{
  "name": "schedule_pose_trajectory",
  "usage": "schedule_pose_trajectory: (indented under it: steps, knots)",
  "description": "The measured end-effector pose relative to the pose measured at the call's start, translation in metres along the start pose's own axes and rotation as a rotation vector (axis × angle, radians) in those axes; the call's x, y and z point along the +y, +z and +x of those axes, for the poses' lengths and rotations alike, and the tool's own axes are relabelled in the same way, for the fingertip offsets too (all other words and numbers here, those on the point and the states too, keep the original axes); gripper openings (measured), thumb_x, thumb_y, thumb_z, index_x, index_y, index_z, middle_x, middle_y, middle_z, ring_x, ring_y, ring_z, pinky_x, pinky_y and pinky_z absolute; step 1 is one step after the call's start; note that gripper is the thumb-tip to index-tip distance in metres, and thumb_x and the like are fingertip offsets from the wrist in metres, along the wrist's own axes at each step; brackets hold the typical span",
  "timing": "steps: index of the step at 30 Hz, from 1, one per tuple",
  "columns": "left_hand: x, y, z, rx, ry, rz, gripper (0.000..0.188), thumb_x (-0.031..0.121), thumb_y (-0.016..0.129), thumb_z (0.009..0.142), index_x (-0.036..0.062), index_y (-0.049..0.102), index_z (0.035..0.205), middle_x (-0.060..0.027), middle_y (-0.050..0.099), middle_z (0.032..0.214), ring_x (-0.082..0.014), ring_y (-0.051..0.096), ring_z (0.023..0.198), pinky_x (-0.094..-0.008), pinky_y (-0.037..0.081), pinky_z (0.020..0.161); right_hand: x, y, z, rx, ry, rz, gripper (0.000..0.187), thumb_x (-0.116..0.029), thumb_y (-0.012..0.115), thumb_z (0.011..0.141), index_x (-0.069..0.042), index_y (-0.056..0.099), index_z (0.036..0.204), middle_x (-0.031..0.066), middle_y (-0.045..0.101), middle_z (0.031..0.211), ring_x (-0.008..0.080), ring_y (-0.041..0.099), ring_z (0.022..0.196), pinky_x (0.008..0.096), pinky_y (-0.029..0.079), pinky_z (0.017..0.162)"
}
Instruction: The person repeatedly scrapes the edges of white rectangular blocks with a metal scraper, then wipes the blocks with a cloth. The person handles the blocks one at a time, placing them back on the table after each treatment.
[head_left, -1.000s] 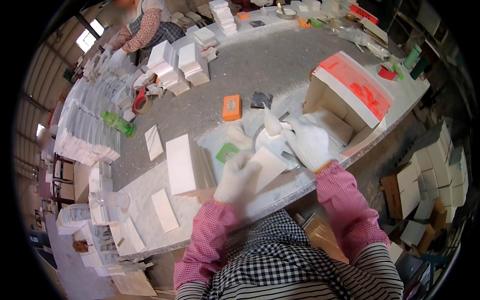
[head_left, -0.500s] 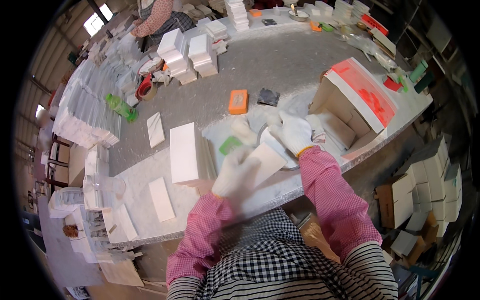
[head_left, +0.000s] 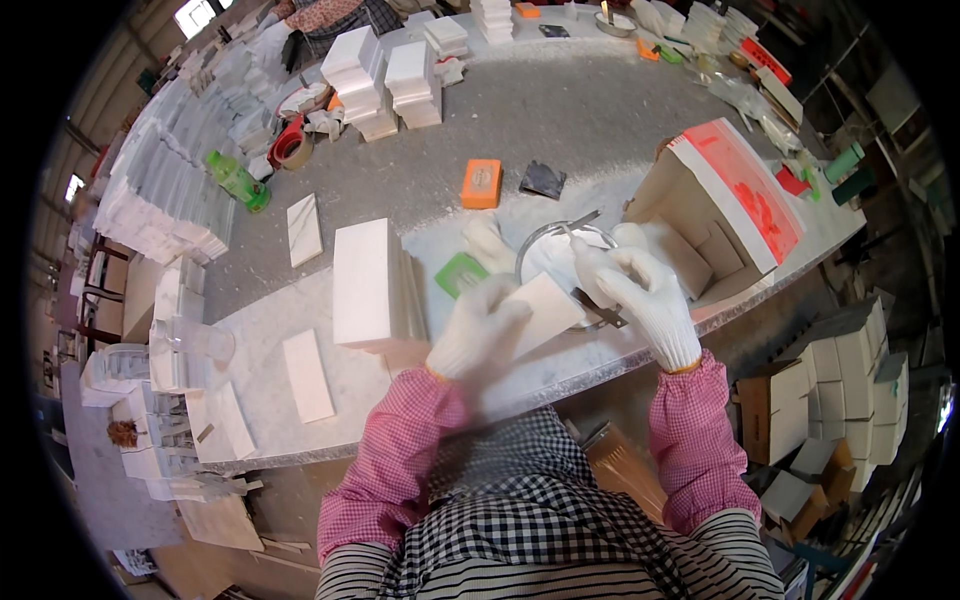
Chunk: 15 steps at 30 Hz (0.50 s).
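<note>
Moved rightward, right fingers (head_left: 630, 293) clasp a tapered bulb (head_left: 592, 270), left fingers (head_left: 505, 315) a white tile (head_left: 548, 308).

White tile (head_left: 544, 310) in left hand (head_left: 474, 328), white bulb (head_left: 593, 271) in right hand (head_left: 652, 306)

1. I see a flat, white, rectangular tile (head_left: 550, 302) near the centre of the frame, lying aslant, its broad face upward, its lower-left end covered by the left fingers (head_left: 507, 312) gripping it.
2. Just right of it I have a smooth white bulb (head_left: 591, 270) in the right fingers (head_left: 618, 287), tilted, its narrow tip toward the upper left.
</note>
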<state>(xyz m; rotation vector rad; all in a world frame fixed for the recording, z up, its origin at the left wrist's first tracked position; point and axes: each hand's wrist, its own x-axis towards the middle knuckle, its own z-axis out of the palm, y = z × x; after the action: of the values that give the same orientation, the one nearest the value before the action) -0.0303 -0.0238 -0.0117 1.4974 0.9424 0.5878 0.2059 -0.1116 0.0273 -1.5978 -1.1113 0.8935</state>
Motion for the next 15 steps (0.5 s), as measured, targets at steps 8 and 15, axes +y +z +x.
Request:
schedule_pose_trajectory:
  steps: [8, 15]
  knots:
    - [0.002, 0.002, 0.000, -0.003, -0.004, 0.007, 0.022, 0.016, 0.063, 0.092, -0.0029, 0.068, 0.103, -0.0108, 0.071, 0.094, -0.0159, 0.064, 0.090, -0.0311, 0.052, 0.081, -0.002, 0.000, -0.017, 0.025, -0.030, -0.036, 0.026, -0.021, 0.070, 0.095, 0.001, 0.072, 0.107, 0.0006, 0.067, 0.089, 0.0074, 0.057, 0.085, 0.0254, 0.048, 0.076]
    - [0.001, 0.003, 0.003, -0.013, -0.009, 0.035, 0.025, 0.019, 0.064, 0.092, -0.0026, 0.068, 0.105, -0.0104, 0.071, 0.094, -0.0156, 0.064, 0.091, -0.0314, 0.052, 0.082, -0.004, -0.001, -0.019, 0.001, -0.004, -0.008, 0.024, -0.022, 0.070, 0.095, 0.001, 0.071, 0.102, -0.0004, 0.066, 0.088, 0.0065, 0.056, 0.085, 0.0247, 0.047, 0.077]
